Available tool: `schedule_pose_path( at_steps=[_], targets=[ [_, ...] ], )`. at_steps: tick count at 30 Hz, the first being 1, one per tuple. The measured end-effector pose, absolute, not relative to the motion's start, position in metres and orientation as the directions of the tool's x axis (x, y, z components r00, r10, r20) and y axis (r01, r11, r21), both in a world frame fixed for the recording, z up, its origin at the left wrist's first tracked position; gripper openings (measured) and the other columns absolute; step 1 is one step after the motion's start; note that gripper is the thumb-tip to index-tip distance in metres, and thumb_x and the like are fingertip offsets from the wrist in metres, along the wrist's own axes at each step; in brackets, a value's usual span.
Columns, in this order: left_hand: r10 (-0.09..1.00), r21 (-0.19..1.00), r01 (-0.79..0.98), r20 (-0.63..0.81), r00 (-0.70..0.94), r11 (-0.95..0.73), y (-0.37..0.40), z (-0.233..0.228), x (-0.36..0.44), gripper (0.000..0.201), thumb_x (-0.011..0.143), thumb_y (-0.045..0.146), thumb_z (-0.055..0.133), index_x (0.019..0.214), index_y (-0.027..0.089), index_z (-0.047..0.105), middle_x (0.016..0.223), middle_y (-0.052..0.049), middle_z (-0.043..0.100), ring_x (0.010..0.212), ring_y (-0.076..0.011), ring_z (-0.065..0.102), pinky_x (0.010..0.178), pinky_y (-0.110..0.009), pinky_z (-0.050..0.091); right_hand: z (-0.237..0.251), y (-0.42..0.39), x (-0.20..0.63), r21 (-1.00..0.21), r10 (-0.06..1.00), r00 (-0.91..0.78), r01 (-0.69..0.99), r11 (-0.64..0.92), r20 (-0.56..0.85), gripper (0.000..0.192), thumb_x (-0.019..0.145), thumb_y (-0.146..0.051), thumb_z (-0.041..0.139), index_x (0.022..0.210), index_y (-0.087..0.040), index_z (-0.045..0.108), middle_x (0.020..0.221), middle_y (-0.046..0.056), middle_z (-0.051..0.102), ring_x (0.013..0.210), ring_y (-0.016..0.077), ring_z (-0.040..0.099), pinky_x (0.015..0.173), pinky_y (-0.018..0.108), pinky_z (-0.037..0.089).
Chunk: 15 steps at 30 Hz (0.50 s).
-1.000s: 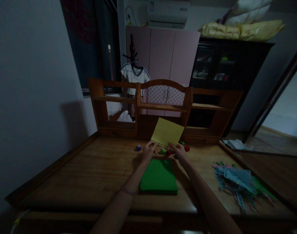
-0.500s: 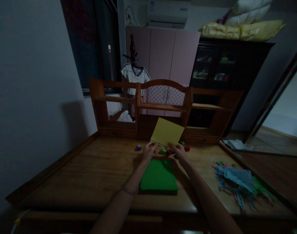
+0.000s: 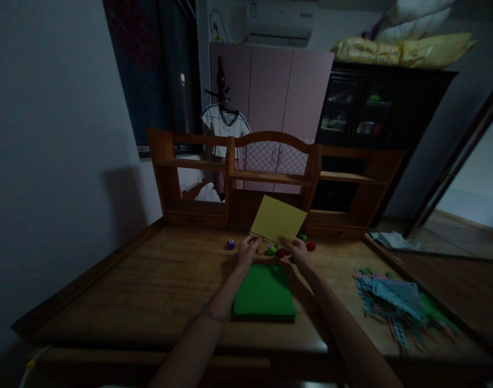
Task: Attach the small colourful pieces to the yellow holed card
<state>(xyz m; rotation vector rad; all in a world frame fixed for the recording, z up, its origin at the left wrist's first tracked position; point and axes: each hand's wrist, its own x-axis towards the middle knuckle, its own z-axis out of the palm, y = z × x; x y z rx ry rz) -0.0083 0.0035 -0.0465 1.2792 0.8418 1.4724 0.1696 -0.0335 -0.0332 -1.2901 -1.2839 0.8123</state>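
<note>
Both my hands hold a yellow sheet [image 3: 279, 216] up above the desk, tilted, with a row of holes along its lower edge. My left hand [image 3: 248, 251] pinches the lower left corner, fingers closed. At the lower right edge, my right hand [image 3: 297, 250] grips the sheet with its thumb over the front. Below and nearer to me lies a stack of green sheets or foam [image 3: 264, 292] on the desk. Behind my hands are a small green object [image 3: 271, 250] and a red one [image 3: 280, 253], partly hidden. A small purple object [image 3: 230, 244] stands left of my left hand.
A wooden desk [image 3: 149, 285] carries a shelf unit [image 3: 270, 177] along its back. On the right lies a tangled heap of blue, green and pink cut scraps [image 3: 395, 302]. Another red object [image 3: 311, 246] sits beyond my right hand. A wall [image 3: 60, 161] borders the left side.
</note>
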Motion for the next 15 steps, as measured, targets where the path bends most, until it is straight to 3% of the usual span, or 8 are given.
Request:
schedule_pose_path(
  at_steps=[15],
  targets=[
    [0.957, 0.927, -0.267, 0.286, 0.050, -0.263, 0.0060, -0.0489, -0.0064, 0.030, 0.069, 0.039, 0.063, 0.080, 0.012, 0.060, 0.066, -0.002, 0.059, 0.041, -0.0077, 0.047, 0.043, -0.021, 0.036, -0.0330, -0.0331, 0.1695, -0.956, 0.957, 0.185, 0.236, 0.175, 0.221, 0.050, 0.069, -0.061, 0.056, 0.092, -0.016, 0.062, 0.068, 0.004, 0.062, 0.047, 0.0104, 0.048, 0.038, 0.019, 0.025]
  ],
)
